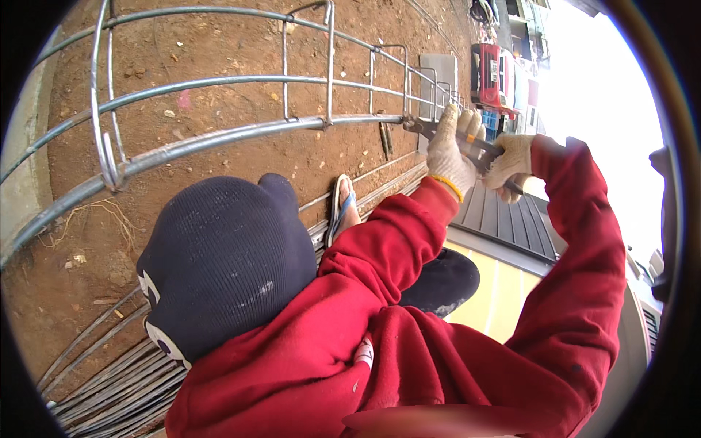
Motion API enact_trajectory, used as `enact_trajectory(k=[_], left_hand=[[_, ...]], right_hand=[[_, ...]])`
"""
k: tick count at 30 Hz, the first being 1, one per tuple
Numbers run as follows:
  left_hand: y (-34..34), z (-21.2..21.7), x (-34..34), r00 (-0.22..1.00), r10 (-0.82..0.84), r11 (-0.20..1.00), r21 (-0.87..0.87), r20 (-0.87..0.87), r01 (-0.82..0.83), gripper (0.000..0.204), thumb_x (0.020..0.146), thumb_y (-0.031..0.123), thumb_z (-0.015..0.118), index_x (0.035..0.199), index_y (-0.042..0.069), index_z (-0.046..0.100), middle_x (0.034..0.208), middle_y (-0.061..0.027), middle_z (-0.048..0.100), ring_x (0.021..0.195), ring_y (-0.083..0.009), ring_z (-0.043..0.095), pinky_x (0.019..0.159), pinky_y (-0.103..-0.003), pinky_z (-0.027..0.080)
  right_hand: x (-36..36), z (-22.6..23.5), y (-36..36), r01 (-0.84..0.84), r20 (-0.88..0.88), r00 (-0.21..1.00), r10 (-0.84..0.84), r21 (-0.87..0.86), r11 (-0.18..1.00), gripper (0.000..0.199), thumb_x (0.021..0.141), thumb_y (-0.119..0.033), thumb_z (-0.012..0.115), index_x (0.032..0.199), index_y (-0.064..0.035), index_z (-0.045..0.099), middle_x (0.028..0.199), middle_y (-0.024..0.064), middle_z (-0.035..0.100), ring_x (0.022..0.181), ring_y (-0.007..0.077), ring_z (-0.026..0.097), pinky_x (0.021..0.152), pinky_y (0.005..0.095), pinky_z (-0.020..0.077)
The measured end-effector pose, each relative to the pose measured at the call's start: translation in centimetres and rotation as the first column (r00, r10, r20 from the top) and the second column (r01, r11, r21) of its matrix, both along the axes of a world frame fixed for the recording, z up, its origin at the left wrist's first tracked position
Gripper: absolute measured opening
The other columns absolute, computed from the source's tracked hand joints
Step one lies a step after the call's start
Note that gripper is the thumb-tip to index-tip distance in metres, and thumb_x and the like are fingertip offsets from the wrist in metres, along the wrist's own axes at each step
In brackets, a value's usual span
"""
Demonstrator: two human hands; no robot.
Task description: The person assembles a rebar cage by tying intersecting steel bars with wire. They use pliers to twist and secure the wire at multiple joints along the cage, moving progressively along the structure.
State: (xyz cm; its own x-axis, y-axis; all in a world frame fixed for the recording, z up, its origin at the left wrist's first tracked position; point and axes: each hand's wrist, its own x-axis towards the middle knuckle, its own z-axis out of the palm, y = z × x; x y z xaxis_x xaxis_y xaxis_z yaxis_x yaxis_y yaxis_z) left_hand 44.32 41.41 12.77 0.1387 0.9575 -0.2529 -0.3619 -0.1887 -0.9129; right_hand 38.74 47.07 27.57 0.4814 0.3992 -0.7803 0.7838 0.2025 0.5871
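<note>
Both hands wear off-white knit gloves and meet at dark steel pincers (482, 150) with an orange mark on a handle. The jaws touch a bar of a rebar cage (219, 141), where a stirrup crosses it. My left hand (449, 157), a yellow band at its cuff, closes around the tool nearer the jaws, thumb up along it. Farther back on the handles, my right hand (509, 162) is wrapped tight. Any tie wire at the jaws is too small to make out. Red sleeves cover both arms.
Dark trousered knees (234, 263) sit below the cage, with a sandalled foot (341, 208) on brown dirt. Long steel rods (120, 383) lie in a bundle at lower left. A ridged dark panel (507, 219) is below my hands; a red vehicle (491, 77) stands far off.
</note>
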Motion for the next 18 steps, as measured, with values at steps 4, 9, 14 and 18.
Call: enact_trajectory(k=[4,9,14,18], left_hand=[[1.3,0.0,-1.7,0.993,0.043,0.999,0.021,0.11,-0.046,0.02,0.093,0.028,0.068,0.091,0.009,0.063,0.089,-0.0061,0.067,0.083,-0.0191,0.063,0.08,-0.036,0.053],[-1.5,-0.2,0.4,0.968,-0.135,0.988,-0.109,-0.21,0.114,0.037,0.09,0.044,0.069,0.09,0.007,0.064,0.082,-0.0077,0.067,0.07,-0.0196,0.065,0.065,-0.032,0.055],[-5.6,-6.7,6.3,-0.193,-0.554,0.821,-0.571,-0.809,0.035,0.058,0.09,0.061,0.057,0.076,0.006,0.062,0.065,-0.0135,0.062,0.066,-0.0259,0.062,0.065,-0.042,0.047],[-4.5,-9.2,8.6,0.182,-0.47,0.874,-0.428,-0.864,0.229,0.048,0.092,0.057,0.059,0.09,0.01,0.062,0.075,-0.0073,0.063,0.066,-0.0172,0.061,0.063,-0.034,0.05]], right_hand=[[1.7,0.1,-4.7,-0.982,0.226,-0.092,0.97,0.143,-0.127,0.063,0.071,-0.025,0.081,0.124,-0.0045,0.053,0.094,0.0185,0.069,0.087,0.0344,0.068,0.076,0.0451,0.053],[2.0,-0.3,-4.1,-0.93,0.294,0.364,0.884,0.176,0.324,0.043,0.074,-0.019,0.081,0.108,-0.0038,0.06,0.071,0.0125,0.065,0.063,0.0262,0.067,0.056,0.0404,0.0527],[-1.1,1.9,-1.2,-0.037,0.071,0.997,0.027,0.145,0.989,0.017,0.075,-0.01,0.07,0.067,0.0017,0.061,0.056,0.0059,0.055,0.043,0.0145,0.053,0.036,0.0302,0.0389],[0.2,4.1,1.6,0.256,0.153,0.956,-0.252,-0.012,0.967,0.015,0.076,-0.009,0.07,0.08,0.0038,0.063,0.062,0.0101,0.059,0.046,0.0174,0.054,0.039,0.0319,0.0404]])
